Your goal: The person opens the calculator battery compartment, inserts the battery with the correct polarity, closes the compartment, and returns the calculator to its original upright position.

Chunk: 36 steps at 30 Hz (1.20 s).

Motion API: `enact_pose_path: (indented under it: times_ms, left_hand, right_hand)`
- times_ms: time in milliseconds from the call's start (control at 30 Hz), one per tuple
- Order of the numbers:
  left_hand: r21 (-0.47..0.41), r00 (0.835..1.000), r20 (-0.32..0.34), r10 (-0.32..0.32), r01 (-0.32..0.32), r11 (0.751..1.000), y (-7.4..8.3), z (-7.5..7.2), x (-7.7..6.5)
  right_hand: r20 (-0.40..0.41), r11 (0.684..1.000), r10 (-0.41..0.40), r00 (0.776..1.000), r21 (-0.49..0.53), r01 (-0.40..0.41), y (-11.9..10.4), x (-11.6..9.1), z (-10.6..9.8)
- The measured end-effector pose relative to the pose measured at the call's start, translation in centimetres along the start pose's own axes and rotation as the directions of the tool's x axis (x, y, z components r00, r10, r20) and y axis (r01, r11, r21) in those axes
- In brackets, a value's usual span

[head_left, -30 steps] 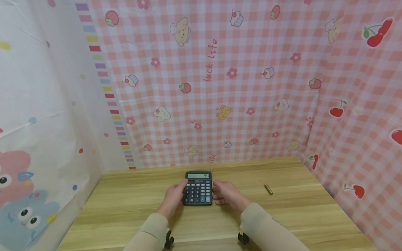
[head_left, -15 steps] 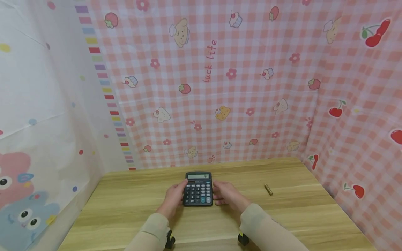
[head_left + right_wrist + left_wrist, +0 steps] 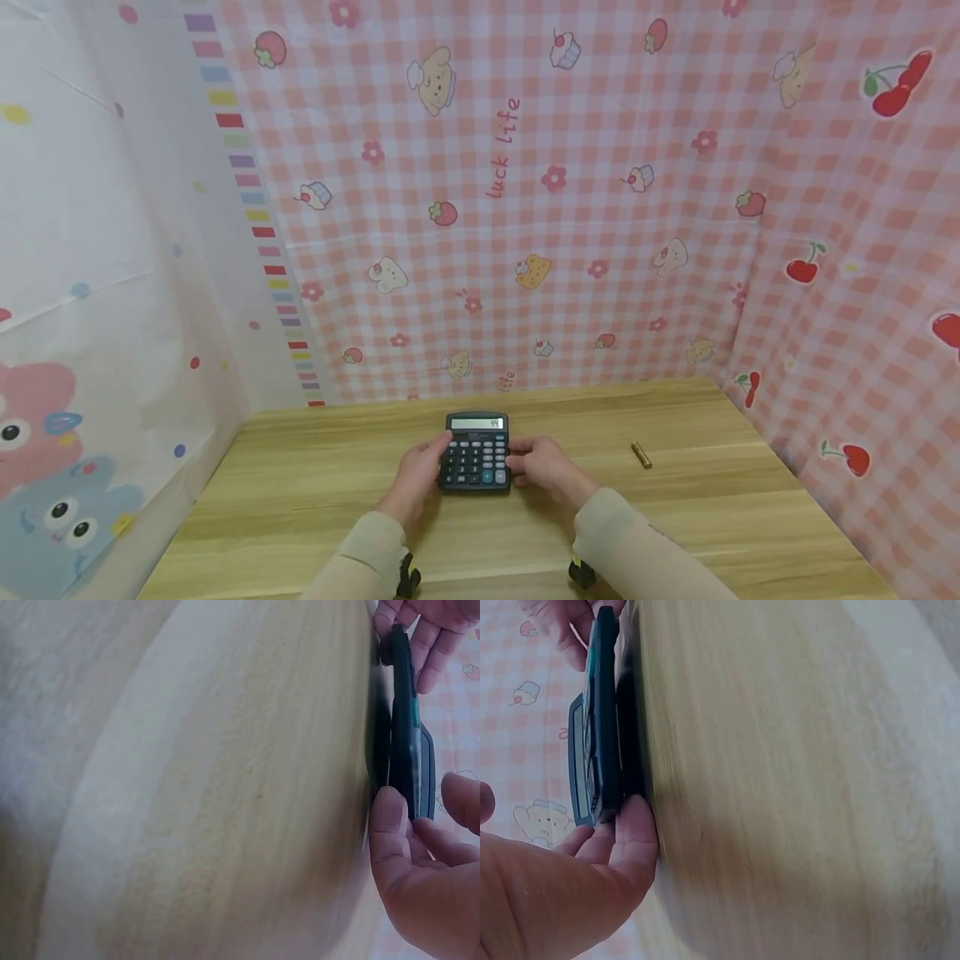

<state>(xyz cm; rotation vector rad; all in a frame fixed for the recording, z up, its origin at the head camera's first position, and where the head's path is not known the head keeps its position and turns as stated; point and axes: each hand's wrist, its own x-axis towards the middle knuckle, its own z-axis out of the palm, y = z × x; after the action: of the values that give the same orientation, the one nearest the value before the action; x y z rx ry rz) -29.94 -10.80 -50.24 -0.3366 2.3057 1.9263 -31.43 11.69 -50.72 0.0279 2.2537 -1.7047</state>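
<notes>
A black desk calculator (image 3: 477, 454) with a pale display and a mostly dark keypad is in the middle of the wooden table. My left hand (image 3: 422, 471) holds its left side, the thumb at the upper left corner in the head view. In the left wrist view, fingers (image 3: 636, 829) reach in at its lower edge, beside the tabletop. My right hand (image 3: 546, 467) holds the opposite side with its fingertips at the edge. The right thumb (image 3: 461, 799) stands off from the calculator in the right wrist view. A dark gap shows between calculator and table in both wrist views.
A small gold-coloured battery-like cylinder (image 3: 641, 455) lies on the table (image 3: 300, 492), right of the right hand. Pink checked cloth (image 3: 480, 250) hangs behind and on the right. White printed cloth (image 3: 112, 250) hangs on the left.
The right fingertips have shifted in against the calculator's right edge. The calculator sits slightly further right. My left hand keeps its hold, and the small cylinder has not moved.
</notes>
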Motion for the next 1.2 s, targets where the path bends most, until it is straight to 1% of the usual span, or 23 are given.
enact_pose_path:
  times_ms: [100, 267, 500, 600, 767, 867, 1000, 1200]
  left_hand:
    - [-0.013, 1.0, 0.014, -0.007, 0.008, 1.0, -0.02, -0.06, -0.04]
    - [-0.033, 1.0, 0.028, -0.01, 0.011, 0.999, -0.13, -0.1, 0.06]
    - [-0.063, 0.999, 0.04, 0.005, -0.003, 0.998, -0.03, -0.13, 0.05]
    - [-0.077, 0.999, 0.044, 0.016, -0.012, 0.997, -0.03, -0.17, 0.03]
    - [-0.083, 0.999, 0.052, 0.014, -0.009, 0.996, -0.15, -0.27, 0.21]
    - [-0.088, 0.998, 0.064, 0.012, -0.006, 0.996, -0.22, -0.33, 0.34]
    - [-0.093, 0.995, 0.093, 0.029, -0.021, 0.995, -0.41, -0.4, 0.35]
    - [-0.103, 0.99, 0.13, 0.047, -0.033, 0.994, -0.59, -0.41, 0.15]
  right_hand:
    - [0.01, 1.0, -0.013, 1.0, -0.023, 0.014, -0.03, -0.2, -0.07]
    - [0.027, 0.999, -0.037, 0.999, -0.023, 0.038, 0.03, -0.33, -0.19]
    - [0.038, 1.0, -0.026, 0.999, -0.004, 0.026, 0.08, -0.26, -0.19]
    - [0.033, 0.999, -0.026, 0.999, -0.027, 0.027, 0.01, -0.32, -0.23]
    - [0.028, 0.998, -0.026, 0.999, -0.054, 0.028, -0.08, -0.41, -0.31]
    - [0.04, 0.999, -0.026, 0.999, -0.029, 0.028, -0.13, -0.46, -0.32]
    - [0.061, 1.0, -0.027, 0.998, 0.005, 0.026, -0.16, -0.52, -0.32]
    - [0.075, 1.0, -0.011, 0.997, -0.016, 0.012, 0.0, -0.62, -0.38]
